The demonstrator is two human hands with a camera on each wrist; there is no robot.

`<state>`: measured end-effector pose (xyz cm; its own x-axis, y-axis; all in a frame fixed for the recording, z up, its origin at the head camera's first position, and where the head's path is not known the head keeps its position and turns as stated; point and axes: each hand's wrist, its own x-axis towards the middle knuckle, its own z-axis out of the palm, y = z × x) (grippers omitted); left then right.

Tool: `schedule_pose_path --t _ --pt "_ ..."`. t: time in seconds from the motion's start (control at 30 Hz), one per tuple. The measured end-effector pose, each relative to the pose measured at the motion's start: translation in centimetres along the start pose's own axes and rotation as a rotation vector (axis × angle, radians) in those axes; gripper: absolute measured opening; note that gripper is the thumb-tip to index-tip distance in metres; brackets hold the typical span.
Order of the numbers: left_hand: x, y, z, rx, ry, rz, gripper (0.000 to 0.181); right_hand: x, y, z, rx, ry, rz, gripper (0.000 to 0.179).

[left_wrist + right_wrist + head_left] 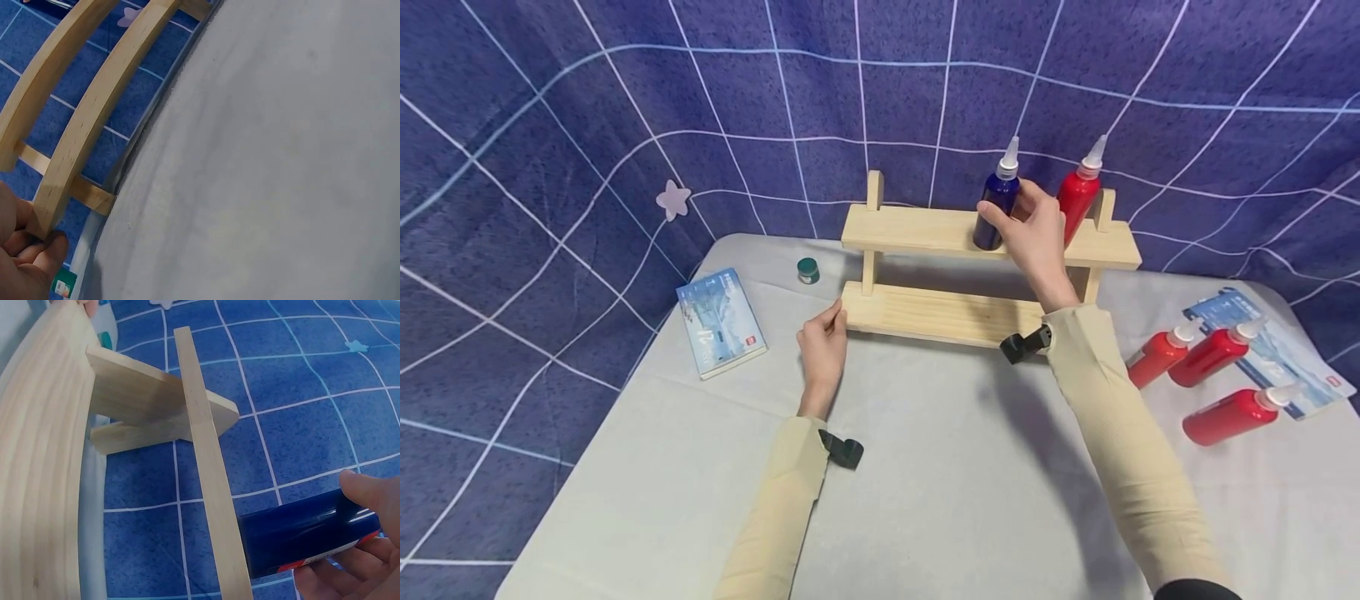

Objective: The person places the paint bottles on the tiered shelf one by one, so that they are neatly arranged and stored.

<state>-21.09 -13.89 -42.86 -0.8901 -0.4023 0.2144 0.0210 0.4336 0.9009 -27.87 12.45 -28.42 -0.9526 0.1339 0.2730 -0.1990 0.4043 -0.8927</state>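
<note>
My right hand (pixel 1036 237) grips a dark blue squeeze bottle (pixel 997 204) with a clear pointed nozzle, upright at the upper tier of a two-tier wooden rack (pixel 917 227). In the right wrist view the blue bottle (pixel 306 531) has its base right at the upper board, thumb on one side and fingers on the other. Just right of that hand, a red squeeze bottle (pixel 1078 196) stands on the same tier. My left hand (pixel 824 346) pinches the left end of the rack's lower board; in the left wrist view its fingers (pixel 47 256) curl around the board's end.
Several red bottles (pixel 1228 417) are on the table at the right, some beside a blue-and-white book (pixel 1300 358). Another such book (pixel 721 321) lies at the left, and a small green jar (pixel 808 270) sits left of the rack. A blue gridded curtain (pixel 737 100) hangs behind.
</note>
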Motion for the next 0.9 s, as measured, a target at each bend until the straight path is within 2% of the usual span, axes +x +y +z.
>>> schedule_pose_path --t 0.23,0.47,0.63,0.9 --pt "-0.2 0.0 0.0 -0.006 -0.008 0.006 0.028 -0.2 0.1 -0.2 0.024 -0.035 -0.022 0.063" --pt "-0.3 0.0 0.1 -0.009 -0.005 0.005 0.028 -1.1 -0.6 -1.0 0.013 -0.011 -0.026 0.078" --pt "-0.4 -0.1 0.3 -0.006 -0.012 0.023 0.028 -2.2 -0.7 -2.0 0.072 -0.013 -0.018 0.078" --pt "0.0 0.0 0.2 0.003 -0.019 0.015 0.029 -4.5 -0.8 -3.9 0.121 0.004 -0.058 0.071"
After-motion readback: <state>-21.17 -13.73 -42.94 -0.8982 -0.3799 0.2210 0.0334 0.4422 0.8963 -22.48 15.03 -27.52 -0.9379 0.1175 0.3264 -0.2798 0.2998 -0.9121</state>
